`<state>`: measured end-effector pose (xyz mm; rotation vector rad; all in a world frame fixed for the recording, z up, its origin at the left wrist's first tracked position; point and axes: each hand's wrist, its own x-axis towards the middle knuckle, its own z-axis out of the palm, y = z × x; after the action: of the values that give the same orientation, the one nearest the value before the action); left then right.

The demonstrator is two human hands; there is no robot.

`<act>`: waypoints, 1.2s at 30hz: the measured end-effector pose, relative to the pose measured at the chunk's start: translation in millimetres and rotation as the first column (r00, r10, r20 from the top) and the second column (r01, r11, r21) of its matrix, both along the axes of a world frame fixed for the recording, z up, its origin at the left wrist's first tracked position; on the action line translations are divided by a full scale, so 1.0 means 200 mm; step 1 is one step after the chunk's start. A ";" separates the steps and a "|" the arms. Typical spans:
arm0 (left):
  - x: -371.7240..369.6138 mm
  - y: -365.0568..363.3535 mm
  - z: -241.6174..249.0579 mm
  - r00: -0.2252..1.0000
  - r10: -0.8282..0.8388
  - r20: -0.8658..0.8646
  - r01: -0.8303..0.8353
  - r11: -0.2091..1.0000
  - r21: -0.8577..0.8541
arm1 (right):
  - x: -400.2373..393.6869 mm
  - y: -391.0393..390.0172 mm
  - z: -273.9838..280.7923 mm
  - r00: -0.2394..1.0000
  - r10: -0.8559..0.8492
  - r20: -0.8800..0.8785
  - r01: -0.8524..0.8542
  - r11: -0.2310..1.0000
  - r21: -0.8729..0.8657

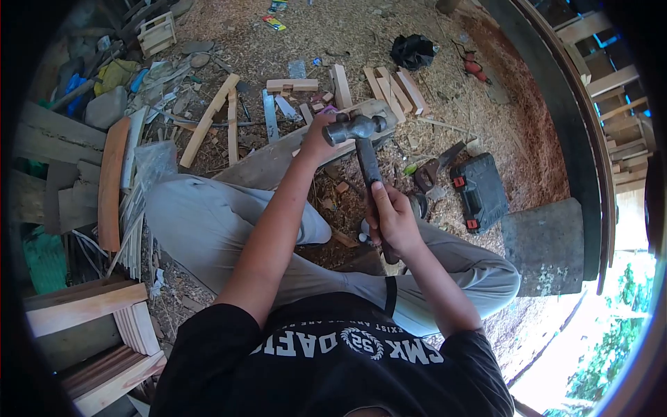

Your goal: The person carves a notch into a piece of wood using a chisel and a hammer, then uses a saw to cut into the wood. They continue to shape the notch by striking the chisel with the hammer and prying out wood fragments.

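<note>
My right hand point(394, 219) is wrapped round the dark handle of a ball-peen hammer point(366, 156), thumb along the shaft. The hammer's head is raised in front of my left hand point(318, 144) and covers its fingers, so what they hold, if anything, is hidden. That hand is at a long worn plank point(260, 165), which lies slantwise beyond my knees. A bit of something purple point(329, 109) shows just past the hand.
Cut wood pieces point(292, 85) and a metal strip point(270, 115) lie beyond the plank. At the right are a handsaw point(436, 167), a black tool case point(479, 193) and a black plastic bag point(413, 52). Wooden frames point(90, 309) stand at the lower left. Shavings cover the ground.
</note>
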<state>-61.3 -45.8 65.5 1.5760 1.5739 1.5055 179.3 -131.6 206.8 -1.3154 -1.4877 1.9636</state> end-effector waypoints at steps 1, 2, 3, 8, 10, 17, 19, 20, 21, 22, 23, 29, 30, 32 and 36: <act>0.01 0.01 -0.04 0.999 0.039 -0.006 -0.038 0.999 0.039 | -0.01 0.01 0.01 1.000 -0.003 -0.013 0.003 1.000 -0.006; 0.01 0.03 -0.08 0.997 0.077 -0.012 -0.076 0.994 0.080 | -0.02 0.01 0.03 1.000 0.007 -0.011 -0.007 1.000 0.004; 0.03 0.00 0.06 0.997 0.083 -0.009 -0.082 0.995 0.054 | -0.02 0.03 0.05 0.999 -0.013 -0.036 0.015 0.998 0.060; 0.04 -0.05 0.12 0.995 0.006 0.096 -0.002 0.999 -0.041 | -0.04 0.03 0.31 0.974 -0.014 -0.227 0.103 0.918 0.384; 0.02 -0.06 0.14 0.999 -0.011 0.047 0.017 0.992 -0.127 | -0.05 0.01 0.33 0.943 -0.016 -0.332 0.171 0.881 0.442; 0.03 -0.08 0.13 0.995 -0.077 0.066 0.077 0.997 0.013 | -0.04 0.00 0.04 0.961 -0.011 0.275 -0.096 0.923 0.373; 0.05 -0.08 0.12 0.980 -0.117 0.163 0.112 0.993 0.039 | 0.02 -0.07 0.02 0.988 0.018 0.151 -0.049 0.978 0.202; 0.06 -0.08 0.09 0.980 -0.087 0.179 0.083 0.996 0.028 | 0.04 -0.10 0.00 0.985 0.048 0.165 -0.080 0.979 0.189; 0.06 -0.09 0.06 0.982 -0.081 0.169 0.081 0.997 0.004 | 0.06 -0.13 -0.02 0.995 -0.002 0.097 -0.017 0.980 0.196; 0.07 -0.07 0.02 0.984 -0.078 0.158 0.081 0.997 -0.017 | 0.07 -0.15 -0.04 0.998 -0.055 0.027 0.049 0.978 0.201; 0.10 -0.04 -0.02 0.998 0.018 0.061 -0.026 0.990 0.135 | 0.07 -0.17 -0.02 0.999 -0.033 0.023 0.026 0.973 0.231; 0.16 -0.08 0.23 0.956 0.180 0.230 -0.226 0.955 0.191 | 0.06 -0.17 0.01 0.975 -0.199 -0.100 0.216 0.955 0.203; 0.16 -0.09 0.24 0.954 0.188 0.236 -0.227 0.962 0.152 | 0.05 -0.15 0.02 0.975 -0.194 -0.109 0.215 0.948 0.235; 0.14 -0.10 0.20 0.961 0.188 0.204 -0.215 0.969 0.120 | 0.01 -0.13 0.04 0.979 -0.188 -0.075 0.201 0.940 0.275; 0.12 -0.07 0.11 0.972 0.204 0.118 -0.218 0.969 0.116 | -0.04 -0.08 0.05 0.987 -0.161 -0.003 0.154 0.944 0.293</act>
<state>-37.3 -60.1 88.2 1.4046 1.6569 1.8060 170.4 -147.2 216.0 -1.2833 -1.5591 1.5646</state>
